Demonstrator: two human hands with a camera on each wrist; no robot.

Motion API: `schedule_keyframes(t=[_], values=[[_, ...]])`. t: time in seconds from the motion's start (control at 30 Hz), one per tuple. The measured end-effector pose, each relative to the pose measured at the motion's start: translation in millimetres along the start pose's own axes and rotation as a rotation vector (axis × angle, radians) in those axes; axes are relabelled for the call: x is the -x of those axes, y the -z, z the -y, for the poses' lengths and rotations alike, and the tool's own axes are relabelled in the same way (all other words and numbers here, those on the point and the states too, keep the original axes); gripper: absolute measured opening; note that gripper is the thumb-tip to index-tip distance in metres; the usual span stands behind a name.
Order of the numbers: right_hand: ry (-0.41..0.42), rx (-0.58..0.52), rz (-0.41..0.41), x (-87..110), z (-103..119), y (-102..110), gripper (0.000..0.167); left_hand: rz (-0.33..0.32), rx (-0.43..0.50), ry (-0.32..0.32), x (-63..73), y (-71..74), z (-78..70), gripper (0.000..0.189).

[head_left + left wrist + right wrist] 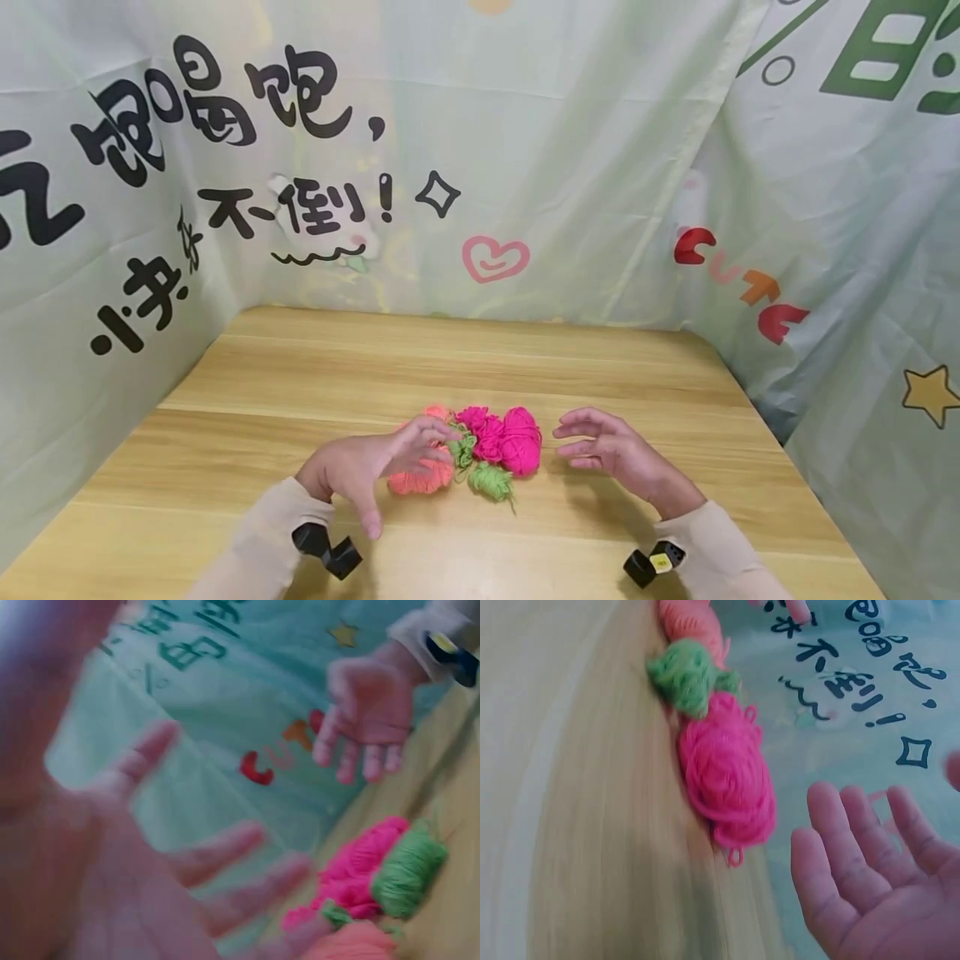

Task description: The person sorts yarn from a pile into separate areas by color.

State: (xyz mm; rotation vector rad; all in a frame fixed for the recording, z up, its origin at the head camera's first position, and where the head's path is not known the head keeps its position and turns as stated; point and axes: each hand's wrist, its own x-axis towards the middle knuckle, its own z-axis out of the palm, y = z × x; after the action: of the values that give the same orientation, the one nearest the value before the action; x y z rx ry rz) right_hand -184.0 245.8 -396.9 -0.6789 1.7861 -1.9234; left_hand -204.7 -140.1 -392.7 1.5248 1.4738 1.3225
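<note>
On the wood-grained bench [300, 358], the left hand [360, 468] stood leftmost, its grip spread, thumb down towards the near edge; in the head view its fingers overlapped a coral, oblong yarn skein [420, 481] lying roughly sideways. Beside that sat a loose green yarn tangle [462, 450], then a loose magenta yarn tangle [487, 440]. In front, a small green oval yarn skein [490, 482] slanted nearer towards its right end, a strand trailing towards the person. An oval magenta yarn skein [521, 442] pointed front to back. Just right, apart from it, the right hand [615, 454] held nothing, its grip loosely spread.
</note>
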Motion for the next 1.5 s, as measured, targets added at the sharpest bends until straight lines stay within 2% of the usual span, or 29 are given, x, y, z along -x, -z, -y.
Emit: schedule_keyframes(t=[0.07, 0.13, 0.2, 0.27, 0.33, 0.4, 0.53, 0.73, 0.8, 0.9, 0.97, 1.07, 1.23, 1.3, 1.4, 1.5], values=[[-0.042, -0.09, -0.005, -1.5, 2, -1, 0.041, -0.078, 0.036, -0.146, -4.6, -2.3, 9.3, 0.104], [-0.104, -0.133, -0.033, -2.8, 4, -3, 0.045, -0.179, 0.06, -0.232, -7.9, -4.7, 14.7, 0.095], [-0.164, -0.16, -0.061, -4.0, 6, -3, 0.046, -0.293, 0.056, -0.282, -10.7, -6.0, 19.3, 0.083], [-0.178, -0.21, -0.04, -5.6, 6, -3, 0.046, -0.405, 0.071, -0.283, -12.4, -6.7, 22.5, 0.058], [-0.146, -0.277, 0.035, -7.8, 3, 0, 0.043, -0.495, 0.098, -0.26, -14.3, -6.8, 25.0, 0.04], [-0.088, -0.339, 0.109, -10.0, -1, 1, 0.034, -0.552, 0.123, -0.225, -16.0, -6.9, 26.8, 0.039], [-0.009, -0.391, 0.225, -13.3, -11, 7, 0.029, -0.598, 0.141, -0.141, -19.6, -7.3, 30.2, 0.042], [-0.093, -0.306, 0.425, -11.7, -19, 21, 0.034, -0.626, 0.122, -0.044, -26.2, -9.3, 29.0, 0.041], [-0.092, -0.276, 0.447, -12.1, -19, 24, 0.034, -0.633, 0.121, -0.021, -28.5, -9.1, 27.7, 0.044], [-0.057, -0.295, 0.363, -15.6, -19, 22, 0.027, -0.645, 0.112, 0.021, -31.5, -8.5, 26.2, 0.045], [-0.042, -0.341, 0.27, -18.8, -18, 19, 0.021, -0.658, 0.109, 0.059, -33.7, -7.9, 25.1, 0.045], [-0.054, -0.372, 0.134, -22.9, -17, 13, 0.021, -0.695, 0.095, 0.131, -38.0, -7.0, 23.6, 0.046], [-0.189, -0.259, -0.102, -29.8, -18, 6, 0.014, -0.75, 0.099, 0.248, -46.7, -5.9, 22.8, 0.051], [-0.25, -0.202, -0.18, -33.0, -19, 3, 0.017, -0.763, 0.114, 0.298, -51.0, -5.3, 22.4, 0.052], [-0.314, -0.132, -0.264, -37.6, -19, 0, 0.029, -0.787, 0.151, 0.382, -58.4, -3.7, 21.6, 0.051], [-0.359, -0.087, -0.313, -41.7, -19, -2, 0.036, -0.812, 0.192, 0.466, -65.4, -1.3, 21.6, 0.048]])
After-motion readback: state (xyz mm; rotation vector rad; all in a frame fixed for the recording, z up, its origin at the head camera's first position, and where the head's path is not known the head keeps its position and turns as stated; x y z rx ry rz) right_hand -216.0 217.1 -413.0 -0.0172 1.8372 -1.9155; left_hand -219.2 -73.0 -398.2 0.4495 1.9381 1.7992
